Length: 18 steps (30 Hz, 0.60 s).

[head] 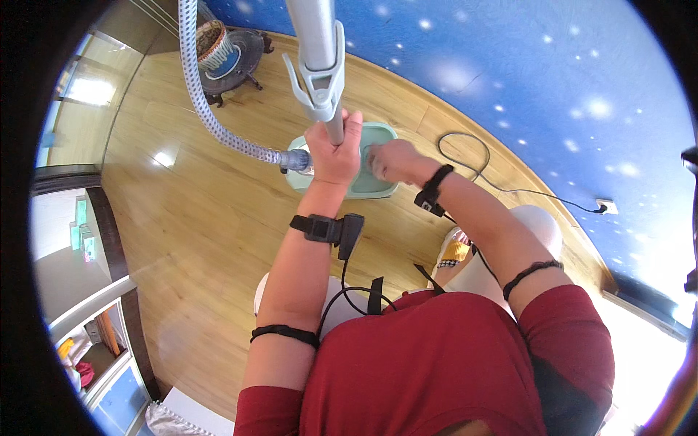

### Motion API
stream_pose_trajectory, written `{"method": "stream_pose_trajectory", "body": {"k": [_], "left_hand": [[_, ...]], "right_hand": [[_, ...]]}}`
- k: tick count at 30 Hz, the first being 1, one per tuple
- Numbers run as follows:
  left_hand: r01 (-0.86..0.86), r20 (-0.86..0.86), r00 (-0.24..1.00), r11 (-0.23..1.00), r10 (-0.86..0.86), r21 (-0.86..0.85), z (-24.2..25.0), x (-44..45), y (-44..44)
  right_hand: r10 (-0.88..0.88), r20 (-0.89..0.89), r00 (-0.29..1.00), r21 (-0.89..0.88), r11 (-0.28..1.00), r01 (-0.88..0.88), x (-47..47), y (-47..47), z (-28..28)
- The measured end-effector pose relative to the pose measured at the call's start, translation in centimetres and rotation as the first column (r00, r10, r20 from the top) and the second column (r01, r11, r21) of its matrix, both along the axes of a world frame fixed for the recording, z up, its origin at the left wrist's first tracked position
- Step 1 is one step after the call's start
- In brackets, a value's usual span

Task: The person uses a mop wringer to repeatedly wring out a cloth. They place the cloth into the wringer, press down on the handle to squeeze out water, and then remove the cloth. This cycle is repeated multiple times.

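My left hand (334, 158) is wrapped around the lower end of a grey metal pole (338, 131). Above that hand, the pole carries a pale grey clamp with a lever (318, 87). Below stands the mint-green base (377, 188) of what looks like a garment steamer, on the floor. A ribbed, dotted hose (218, 128) joins the base at its left side through a grey connector (296, 159). My right hand (397, 159) is over the right part of the base, its fingers curled and blurred. Whether it holds or touches anything there is hidden.
A black power cord (518, 189) runs from near the base to a wall socket (608, 206) at the right. A flower pot (215, 49) stands on a dark round stand (242, 54) at the upper left. Cabinet shelves (71, 272) line the left. The blue wall (491, 71) borders the wooden floor (202, 245).
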<state>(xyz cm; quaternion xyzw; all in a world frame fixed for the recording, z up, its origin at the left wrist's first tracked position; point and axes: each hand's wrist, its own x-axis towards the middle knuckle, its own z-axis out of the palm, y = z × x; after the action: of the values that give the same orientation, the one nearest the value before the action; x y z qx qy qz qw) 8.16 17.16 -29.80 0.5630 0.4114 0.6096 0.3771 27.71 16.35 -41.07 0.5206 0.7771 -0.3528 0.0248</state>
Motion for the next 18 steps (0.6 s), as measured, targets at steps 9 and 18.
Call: {"method": "stream_pose_trajectory", "body": {"k": [9,18], "left_hand": [[-0.022,0.069,0.997,0.999,0.02,0.03,0.3,0.4,0.3],[0.005,0.057,0.998,0.999,-0.002,-0.04,0.2,0.2,0.0]], "right_hand": [[-0.945,-0.325,0.03,-0.853,0.306,0.424,10.3,1.4,2.3],[0.24,0.062,0.969,0.18,0.952,-0.248,0.4,0.3,-0.5]]}}
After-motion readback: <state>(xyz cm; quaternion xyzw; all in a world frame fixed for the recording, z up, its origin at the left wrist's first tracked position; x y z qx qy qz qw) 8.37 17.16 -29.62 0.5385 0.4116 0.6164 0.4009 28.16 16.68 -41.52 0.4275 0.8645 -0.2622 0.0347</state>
